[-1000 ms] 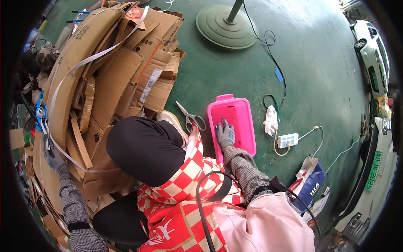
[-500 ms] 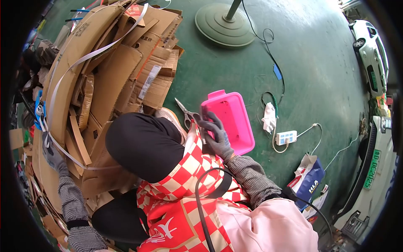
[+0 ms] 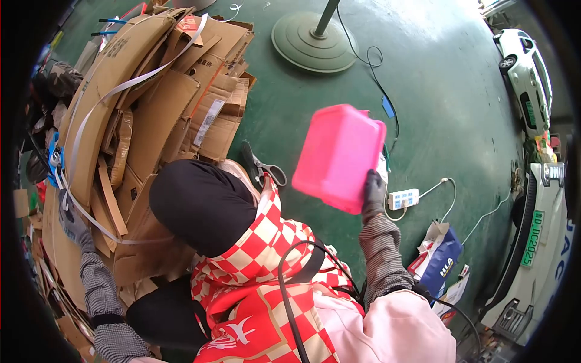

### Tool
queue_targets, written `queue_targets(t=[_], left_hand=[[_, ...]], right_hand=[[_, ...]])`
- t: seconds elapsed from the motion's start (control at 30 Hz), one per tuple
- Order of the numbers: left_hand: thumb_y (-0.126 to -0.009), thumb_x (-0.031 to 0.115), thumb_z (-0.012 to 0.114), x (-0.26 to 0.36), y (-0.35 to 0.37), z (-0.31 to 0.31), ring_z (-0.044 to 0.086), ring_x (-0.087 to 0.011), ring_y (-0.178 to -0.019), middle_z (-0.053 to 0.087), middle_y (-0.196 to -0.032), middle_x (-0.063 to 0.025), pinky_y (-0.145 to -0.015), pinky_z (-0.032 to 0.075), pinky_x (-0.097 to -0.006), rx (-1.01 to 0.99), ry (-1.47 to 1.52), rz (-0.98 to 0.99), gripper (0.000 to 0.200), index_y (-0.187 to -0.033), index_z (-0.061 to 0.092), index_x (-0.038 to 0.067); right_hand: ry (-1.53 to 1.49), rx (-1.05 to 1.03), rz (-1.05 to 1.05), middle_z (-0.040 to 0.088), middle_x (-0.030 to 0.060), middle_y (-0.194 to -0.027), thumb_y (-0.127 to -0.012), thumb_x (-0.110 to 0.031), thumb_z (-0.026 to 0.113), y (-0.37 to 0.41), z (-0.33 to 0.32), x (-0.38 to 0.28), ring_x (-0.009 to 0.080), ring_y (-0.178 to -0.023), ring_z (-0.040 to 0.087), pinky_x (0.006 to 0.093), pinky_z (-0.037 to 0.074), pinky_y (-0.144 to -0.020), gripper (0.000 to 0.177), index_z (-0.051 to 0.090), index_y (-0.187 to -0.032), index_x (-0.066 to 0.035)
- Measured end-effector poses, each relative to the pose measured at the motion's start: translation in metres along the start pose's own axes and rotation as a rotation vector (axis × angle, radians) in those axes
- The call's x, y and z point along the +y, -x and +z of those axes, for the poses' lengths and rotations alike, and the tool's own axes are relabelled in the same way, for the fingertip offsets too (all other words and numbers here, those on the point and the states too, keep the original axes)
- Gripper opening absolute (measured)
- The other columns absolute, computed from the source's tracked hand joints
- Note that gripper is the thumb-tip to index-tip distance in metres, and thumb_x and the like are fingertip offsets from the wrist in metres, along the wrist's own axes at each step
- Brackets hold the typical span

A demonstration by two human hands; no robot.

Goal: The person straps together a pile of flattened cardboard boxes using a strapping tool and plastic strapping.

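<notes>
A pink plastic basket (image 3: pixel 339 157), blurred by motion, is tipped up with its outer bottom toward the camera. My right hand (image 3: pixel 373 192), in a grey glove, grips its lower right edge. On the left, my gloved left hand (image 3: pixel 74 227) lies against the side of a big bundle of flattened cardboard (image 3: pixel 160 115), beside a white strap (image 3: pixel 115 89); its fingertips are hard to make out. Scissors (image 3: pixel 266 169) with dark handles rest near my shoe, left of the basket.
A round green stand base (image 3: pixel 313 45) with a black cable stands on the floor ahead. A white power strip (image 3: pixel 403 199) and a blue bag (image 3: pixel 440 263) lie to the right. Parked vehicles (image 3: pixel 528 78) line the far right. More cardboard lies at the lower left.
My right hand has moved right and taken hold of the pink basket, which is now lifted and turned over. The scissors have shifted and turned. My left hand has stayed by the cardboard.
</notes>
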State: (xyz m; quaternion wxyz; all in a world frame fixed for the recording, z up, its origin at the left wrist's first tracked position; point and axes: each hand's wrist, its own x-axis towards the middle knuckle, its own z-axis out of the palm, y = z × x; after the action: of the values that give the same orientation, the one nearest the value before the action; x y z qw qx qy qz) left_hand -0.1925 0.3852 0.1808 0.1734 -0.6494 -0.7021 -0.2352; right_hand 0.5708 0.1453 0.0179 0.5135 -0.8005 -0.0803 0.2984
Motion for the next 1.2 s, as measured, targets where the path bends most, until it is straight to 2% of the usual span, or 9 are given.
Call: queue_targets(t=[0.07, 0.13, 0.3, 0.47, 0.53, 0.6, 0.87, 1.13, 1.2], left_hand=[[-0.091, 0.02, 0.045, -0.009, 0.0, 0.005, 0.049, -0.0267, -0.111, 0.054, -0.121, -0.0098, -0.095, 0.036, -0.0349, 0.0, -0.012, -0.04, 0.034, -0.121, 0.051, 0.007], [-0.091, 0.02, 0.045, -0.003, 0.002, 0.003, 0.049, -0.0266, -0.111, 0.054, -0.121, -0.0095, -0.095, 0.035, -0.0349, 0.001, -0.027, -0.082, 0.034, -0.121, 0.051, 0.007], [-0.091, 0.02, 0.043, 0.02, 0.0, -0.01, 0.049, -0.0261, -0.111, 0.054, -0.122, -0.0091, -0.095, 0.035, -0.0339, -0.016, 0.015, -0.047, 0.033, -0.12, 0.052, 0.007], [-0.091, 0.018, 0.042, 0.018, 0.0, -0.002, 0.048, -0.0256, -0.113, 0.053, -0.123, -0.0095, -0.096, 0.035, -0.0339, -0.01, 0.024, -0.061, 0.034, -0.122, 0.051, 0.006], [-0.092, 0.019, 0.041, 0.008, -0.001, -0.005, 0.048, -0.0259, -0.113, 0.053, -0.122, -0.0104, -0.096, 0.035, -0.0344, -0.018, 0.038, -0.02, 0.034, -0.122, 0.051, 0.006], [-0.091, 0.02, 0.043, -0.009, -0.001, 0.002, 0.048, -0.0269, -0.113, 0.053, -0.123, -0.0112, -0.095, 0.035, -0.0351, -0.015, 0.048, 0.002, 0.034, -0.121, 0.051, 0.006], [-0.091, 0.024, 0.045, 0.032, -0.001, -0.013, 0.049, -0.0285, -0.11, 0.053, -0.121, -0.0124, -0.094, 0.037, -0.0363, -0.037, 0.045, -0.053, 0.037, -0.123, 0.05, 0.006], [-0.09, 0.023, 0.046, 0.012, -0.002, -0.007, 0.049, -0.0291, -0.109, 0.054, -0.119, -0.0117, -0.093, 0.037, -0.0372, 0.007, -0.007, 0.011, 0.036, -0.121, 0.051, 0.007], [-0.09, 0.023, 0.045, 0.017, 0.0, -0.012, 0.05, -0.0288, -0.108, 0.055, -0.118, -0.0112, -0.092, 0.037, -0.0372, -0.024, -0.034, -0.072, 0.036, -0.122, 0.051, 0.008]], right_hand=[[-0.552, -0.205, 0.09, 0.06, 0.0068, -0.089, -0.091, -0.035, 0.045, -0.014, -0.022, -0.009, 0.0231, -0.082, 0.06, 0.0326, 0.048, -0.07, 0.037, 0.056, -0.102, -0.002], [0.228, -0.198, -0.681, 0.059, 0.0099, -0.099, -0.092, -0.034, 0.039, -0.072, -0.058, 0.107, 0.024, -0.089, 0.059, 0.0329, 0.049, -0.076, 0.039, 0.052, -0.109, -0.001], [-0.296, 0.073, 0.423, 0.054, 0.0138, -0.114, -0.093, -0.033, 0.034, -0.053, -0.049, 0.099, 0.028, -0.099, 0.056, 0.0383, 0.048, -0.082, 0.043, 0.046, -0.119, -0.001], [-0.735, -0.344, 0.32, 0.059, 0.0172, -0.108, -0.089, -0.044, 0.038, -0.035, -0.041, 0.101, 0.0342, -0.095, 0.058, 0.0404, 0.044, -0.084, 0.052, 0.053, -0.115, -0.002], [0.546, 0.099, 0.195, 0.064, 0.0165, -0.092, -0.087, -0.047, 0.041, -0.032, -0.022, 0.072, 0.033, -0.089, 0.06, 0.0386, 0.043, -0.081, 0.053, 0.061, -0.102, 0.0], [0.178, 0.175, 0.042, 0.065, 0.0164, -0.086, -0.088, -0.044, 0.043, -0.046, 0.004, 0.089, 0.0299, -0.086, 0.061, 0.0376, 0.043, -0.078, 0.049, 0.063, -0.092, 0.0], [0.678, 0.022, -0.662, 0.061, 0.011, -0.087, -0.084, -0.036, 0.056, 0.042, 0.064, 0.006, 0.0266, -0.079, 0.059, 0.0373, 0.044, -0.071, 0.031, 0.056, -0.102, -0.01], [1.225, -0.251, -0.368, 0.05, 0.0092, -0.109, -0.078, -0.036, 0.059, 0.068, 0.104, 0.052, 0.0262, -0.101, 0.05, 0.0449, 0.038, -0.081, 0.051, 0.043, -0.123, -0.017], [1.002, -0.214, -0.919, 0.046, 0.0113, -0.116, -0.077, -0.036, 0.059, 0.083, 0.105, 0.046, 0.0271, -0.106, 0.046, 0.0447, 0.036, -0.086, 0.064, 0.035, -0.133, -0.016]])
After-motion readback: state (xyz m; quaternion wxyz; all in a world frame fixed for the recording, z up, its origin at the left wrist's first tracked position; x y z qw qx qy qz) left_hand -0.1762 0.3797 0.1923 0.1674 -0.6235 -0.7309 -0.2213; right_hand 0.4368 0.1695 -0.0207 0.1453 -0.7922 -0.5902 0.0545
